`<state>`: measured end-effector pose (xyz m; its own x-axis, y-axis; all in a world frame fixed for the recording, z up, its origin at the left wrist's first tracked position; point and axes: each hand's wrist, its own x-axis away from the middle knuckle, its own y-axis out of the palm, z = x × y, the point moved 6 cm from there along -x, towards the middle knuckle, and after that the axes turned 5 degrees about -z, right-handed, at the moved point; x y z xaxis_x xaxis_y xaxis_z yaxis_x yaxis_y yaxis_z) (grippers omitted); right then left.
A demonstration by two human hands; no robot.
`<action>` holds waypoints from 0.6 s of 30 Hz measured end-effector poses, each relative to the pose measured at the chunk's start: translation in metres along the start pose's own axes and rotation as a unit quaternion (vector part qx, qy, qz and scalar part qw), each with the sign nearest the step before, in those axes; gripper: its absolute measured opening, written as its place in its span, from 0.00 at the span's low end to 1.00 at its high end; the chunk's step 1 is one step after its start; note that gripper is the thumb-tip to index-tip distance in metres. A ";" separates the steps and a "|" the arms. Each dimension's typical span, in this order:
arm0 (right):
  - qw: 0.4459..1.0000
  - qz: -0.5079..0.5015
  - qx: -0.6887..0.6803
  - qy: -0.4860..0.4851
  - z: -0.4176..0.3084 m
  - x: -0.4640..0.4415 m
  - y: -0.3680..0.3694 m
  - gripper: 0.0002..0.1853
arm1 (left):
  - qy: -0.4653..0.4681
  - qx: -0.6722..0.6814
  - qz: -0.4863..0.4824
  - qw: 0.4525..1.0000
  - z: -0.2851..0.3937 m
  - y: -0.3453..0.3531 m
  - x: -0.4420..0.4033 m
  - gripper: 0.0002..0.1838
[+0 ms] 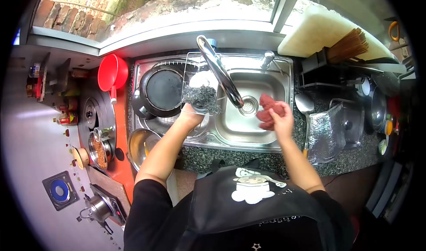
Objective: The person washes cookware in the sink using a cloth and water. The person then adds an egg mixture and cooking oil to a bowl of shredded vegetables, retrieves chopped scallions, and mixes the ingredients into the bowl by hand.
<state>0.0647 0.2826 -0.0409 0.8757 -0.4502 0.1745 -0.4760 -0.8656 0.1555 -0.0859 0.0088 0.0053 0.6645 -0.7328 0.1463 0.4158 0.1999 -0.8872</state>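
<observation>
Over the right part of the sink basin (244, 130), a crumpled dark red cloth (266, 117) is held by the right hand (283, 117), its fingers and thumb closed on the near edge and the rest hanging loose. The cloth is spread to the left of the fingertips; its long axis is run roughly from the window side towards the body, across the line of the forearm. The drain (249, 105) is left uncovered just beside it, between the cloth and the outlet of the chrome faucet (219, 73).

On the other side of that spout, the left hand (191, 115) is placed at the near end of a wire basket (195, 53), by a tangle of dark steel wool (200, 96). Its fingers are hidden by the wool and wires, so how far they are opened, and whether anything is gripped, cannot be told. The wool is much nearer to the left hand than to the right, and the two hands are parted by the slanting spout. To the left of the basket, a black pan (163, 90) is set upside down on the drainboard.
</observation>
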 end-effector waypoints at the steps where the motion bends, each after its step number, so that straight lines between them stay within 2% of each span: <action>1: 1.000 -0.008 0.006 0.026 -0.018 0.004 -0.014 0.12 | 0.027 -0.045 0.003 0.999 0.009 -0.007 -0.016 0.14; 2: 0.998 -0.015 0.019 0.054 -0.031 0.009 -0.031 0.12 | 0.053 -0.084 0.008 0.995 0.021 -0.009 -0.031 0.12; 3: 0.997 -0.026 0.078 0.003 -0.039 0.016 -0.054 0.13 | 0.086 -0.048 0.037 0.994 0.033 -0.011 -0.045 0.11; 5: 0.991 -0.026 0.130 -0.005 -0.044 0.034 -0.076 0.13 | 0.146 0.005 0.080 0.986 0.043 -0.024 -0.065 0.08; 7: 0.991 -0.012 0.130 0.003 -0.044 0.046 -0.086 0.14 | 0.099 -0.090 -0.007 0.991 -0.008 0.017 -0.072 0.17; 8: 0.994 -0.002 0.113 0.012 -0.043 0.054 -0.090 0.13 | 0.076 -0.097 -0.040 0.992 -0.028 0.029 -0.067 0.18; 9: 0.995 0.008 0.094 0.022 -0.042 0.062 -0.094 0.13 | 0.047 -0.038 -0.034 0.998 -0.050 0.036 -0.058 0.20; 11: 0.996 0.042 0.072 0.036 -0.040 0.075 -0.097 0.13 | -0.003 0.184 0.027 0.982 -0.090 0.051 -0.040 0.23; 12: 0.996 0.057 0.059 0.044 -0.038 0.081 -0.097 0.13 | 0.021 -0.261 -0.032 0.965 -0.053 0.023 -0.028 0.23; 14: 0.995 0.064 0.061 0.055 -0.041 0.092 -0.095 0.13 | 0.055 -0.261 0.076 0.961 -0.036 0.028 -0.021 0.23; 15: 0.994 0.065 0.063 0.058 -0.042 0.095 -0.093 0.13 | 0.058 -0.243 0.048 0.967 -0.012 0.018 -0.031 0.25; 16: 0.995 0.056 0.058 0.064 -0.041 0.098 -0.090 0.12 | 0.071 -0.177 0.075 0.979 0.003 0.007 -0.039 0.25; 18: 0.995 0.040 0.054 0.070 -0.042 0.101 -0.084 0.12 | 0.123 -0.238 0.105 0.958 0.043 -0.016 -0.052 0.22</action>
<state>0.1898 0.3188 0.0044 0.8115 -0.4903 0.3179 -0.5257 -0.8501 0.0307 -0.1004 0.0713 0.0311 0.5122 -0.8514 -0.1130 -0.0809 0.0831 -0.9933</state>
